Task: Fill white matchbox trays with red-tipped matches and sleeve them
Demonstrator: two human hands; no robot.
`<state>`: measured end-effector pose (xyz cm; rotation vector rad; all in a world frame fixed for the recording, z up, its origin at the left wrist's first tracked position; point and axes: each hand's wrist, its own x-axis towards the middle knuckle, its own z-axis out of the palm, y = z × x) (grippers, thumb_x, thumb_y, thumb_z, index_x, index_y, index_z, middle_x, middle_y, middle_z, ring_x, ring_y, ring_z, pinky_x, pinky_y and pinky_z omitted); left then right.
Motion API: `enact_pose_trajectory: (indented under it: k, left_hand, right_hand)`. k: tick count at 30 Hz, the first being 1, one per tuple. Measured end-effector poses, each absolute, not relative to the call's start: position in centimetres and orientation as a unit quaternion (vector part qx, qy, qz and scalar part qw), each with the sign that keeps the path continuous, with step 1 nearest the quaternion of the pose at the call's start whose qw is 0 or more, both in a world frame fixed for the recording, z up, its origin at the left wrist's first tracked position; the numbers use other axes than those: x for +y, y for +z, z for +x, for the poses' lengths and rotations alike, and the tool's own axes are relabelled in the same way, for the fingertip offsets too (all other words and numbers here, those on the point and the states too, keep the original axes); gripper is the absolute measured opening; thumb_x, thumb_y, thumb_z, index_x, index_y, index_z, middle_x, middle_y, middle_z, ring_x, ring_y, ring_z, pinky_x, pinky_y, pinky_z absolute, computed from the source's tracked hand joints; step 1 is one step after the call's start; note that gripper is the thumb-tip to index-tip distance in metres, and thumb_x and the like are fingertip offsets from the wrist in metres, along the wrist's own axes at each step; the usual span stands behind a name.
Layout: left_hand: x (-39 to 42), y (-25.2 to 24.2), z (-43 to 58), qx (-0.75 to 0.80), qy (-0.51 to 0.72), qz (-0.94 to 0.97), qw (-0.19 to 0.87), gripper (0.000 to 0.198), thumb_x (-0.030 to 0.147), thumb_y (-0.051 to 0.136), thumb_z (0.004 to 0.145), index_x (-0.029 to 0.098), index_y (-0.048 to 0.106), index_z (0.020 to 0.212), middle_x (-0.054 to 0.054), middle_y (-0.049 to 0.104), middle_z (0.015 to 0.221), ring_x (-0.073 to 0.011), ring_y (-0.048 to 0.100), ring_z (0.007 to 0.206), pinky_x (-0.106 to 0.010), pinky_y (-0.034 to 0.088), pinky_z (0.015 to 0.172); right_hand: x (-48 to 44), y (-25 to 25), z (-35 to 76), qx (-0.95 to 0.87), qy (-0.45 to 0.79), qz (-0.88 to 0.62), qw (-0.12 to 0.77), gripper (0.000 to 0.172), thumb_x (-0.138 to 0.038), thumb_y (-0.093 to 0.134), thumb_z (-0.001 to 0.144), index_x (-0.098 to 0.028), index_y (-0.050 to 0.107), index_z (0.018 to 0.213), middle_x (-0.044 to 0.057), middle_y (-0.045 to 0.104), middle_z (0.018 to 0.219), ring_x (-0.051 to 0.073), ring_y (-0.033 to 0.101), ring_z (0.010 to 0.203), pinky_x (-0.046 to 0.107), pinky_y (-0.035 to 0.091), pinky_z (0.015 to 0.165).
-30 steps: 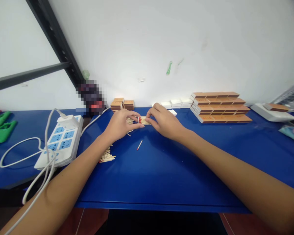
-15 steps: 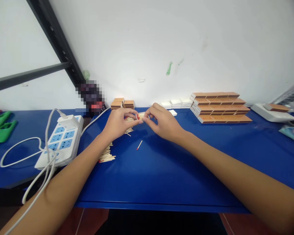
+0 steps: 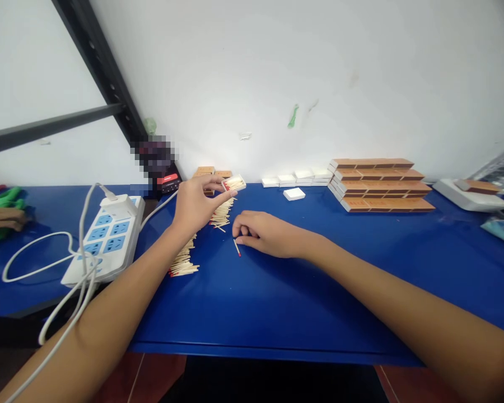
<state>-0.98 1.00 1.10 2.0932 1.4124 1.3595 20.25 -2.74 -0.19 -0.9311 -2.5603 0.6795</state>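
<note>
Matchbox tray point(image 3: 244, 183), clamped in the grip of the left hand point(image 3: 194, 202) above the table point(image 3: 269, 308), could spill if tipped, while the single match point(image 3: 237, 248) at the right hand point(image 3: 264, 234), pinched or not I cannot tell, could slip if caught only by its end.

Soft, even light brightens the wall point(image 3: 235, 67) before me and glosses the blue tabletop point(image 3: 269, 319), a faint shadow lying beneath the right forearm point(image 3: 361, 266). Coarse pixels blot one patch by the shelf post point(image 3: 94, 56); the margins look stretched.
</note>
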Motion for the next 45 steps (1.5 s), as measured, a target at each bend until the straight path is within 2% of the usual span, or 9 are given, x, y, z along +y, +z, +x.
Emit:
enact_pose_trajectory:
  k: [3,8,14,17,20,25,30,38,45]
  left_hand:
    - [1.0,1.1,-1.0,0.487,0.465,0.726,0.138,0.042,0.052,0.09,0.076,0.021,0.079,0.101,-0.005,0.084,0.095,-0.027,0.08,0.093,-0.039,0.065,0.088]
    - [1.0,1.2,-1.0,0.488,0.463,0.727,0.137,0.039,0.049,0.09,0.078,0.021,0.079,0.103,-0.005,0.084,0.094,-0.0266,0.08,0.093,-0.04,0.065,0.088]
    - [1.0,1.3,-1.0,0.491,0.462,0.728,0.127,0.037,0.047,0.09,0.078,0.021,0.079,0.102,-0.005,0.084,0.093,-0.0264,0.08,0.092,-0.041,0.065,0.09]
    - [1.0,1.3,-1.0,0.49,0.459,0.728,0.139,0.037,0.047,0.09,0.078,0.021,0.079,0.102,-0.005,0.084,0.094,-0.026,0.08,0.092,-0.04,0.065,0.088]
    - [1.0,1.2,-1.1,0.486,0.456,0.733,0.139,0.035,0.046,0.089,0.079,0.022,0.079,0.101,-0.005,0.084,0.095,-0.0254,0.08,0.092,-0.039,0.064,0.088]
    - [1.0,1.2,-1.1,0.491,0.452,0.732,0.133,0.037,0.048,0.09,0.078,0.022,0.079,0.102,-0.005,0.084,0.094,-0.0266,0.08,0.092,-0.04,0.064,0.09]
    - [1.0,1.2,-1.1,0.488,0.455,0.733,0.132,0.036,0.047,0.09,0.077,0.022,0.079,0.101,-0.005,0.083,0.093,-0.0263,0.08,0.092,-0.04,0.064,0.089]
    - [1.0,1.3,-1.1,0.486,0.455,0.737,0.117,0.033,0.045,0.09,0.079,0.023,0.08,0.102,-0.003,0.084,0.094,-0.0252,0.08,0.091,-0.038,0.064,0.089]
    - [1.0,1.2,-1.0,0.484,0.462,0.735,0.112,0.034,0.044,0.09,0.079,0.023,0.081,0.104,-0.003,0.084,0.092,-0.0255,0.08,0.09,-0.037,0.064,0.086]
  right_hand:
    - [-2.8,-0.3,19.8,-0.91,0.23,-0.303,0.165,0.013,-0.012,0.062,0.099,-0.02,0.068,0.107,0.005,0.061,0.103,0.016,0.056,0.085,0.029,0.045,0.08]
    - [-2.7,-0.6,19.5,-0.915,0.224,-0.3,0.15,0.014,-0.011,0.056,0.1,-0.019,0.064,0.092,0.004,0.06,0.096,0.017,0.055,0.083,0.03,0.044,0.08]
    - [-2.9,-0.2,19.6,-0.922,0.253,-0.247,0.156,0.025,-0.009,0.056,0.099,-0.021,0.066,0.119,0.005,0.059,0.107,0.017,0.057,0.088,0.031,0.047,0.084]
    - [-2.9,0.3,19.7,-0.928,0.269,-0.224,0.128,0.012,-0.013,0.059,0.1,-0.02,0.069,0.103,0.004,0.057,0.101,0.016,0.056,0.087,0.03,0.047,0.082]
    - [-3.0,0.4,19.7,-0.927,0.268,-0.235,0.12,0.011,-0.013,0.059,0.1,-0.019,0.067,0.096,0.004,0.056,0.098,0.016,0.054,0.084,0.029,0.046,0.079]
    - [-3.5,0.7,20.0,-0.921,0.296,-0.223,0.121,0.024,-0.008,0.062,0.095,-0.021,0.07,0.113,0.004,0.058,0.103,0.016,0.057,0.09,0.029,0.048,0.081]
    - [-3.6,0.9,20.1,-0.918,0.303,-0.237,0.099,0.002,-0.02,0.071,0.096,-0.02,0.072,0.095,0.004,0.062,0.099,0.017,0.059,0.09,0.029,0.048,0.079]
    - [-2.9,-1.9,16.6,-0.85,0.209,-0.407,0.261,0.017,-0.026,0.07,0.098,-0.018,0.067,0.083,0.003,0.065,0.091,0.015,0.056,0.08,0.029,0.039,0.073]
    - [-2.9,-2.7,15.7,-0.824,0.165,-0.465,0.279,0.016,-0.033,0.073,0.097,-0.02,0.066,0.092,0.004,0.066,0.098,0.017,0.058,0.082,0.03,0.038,0.072]
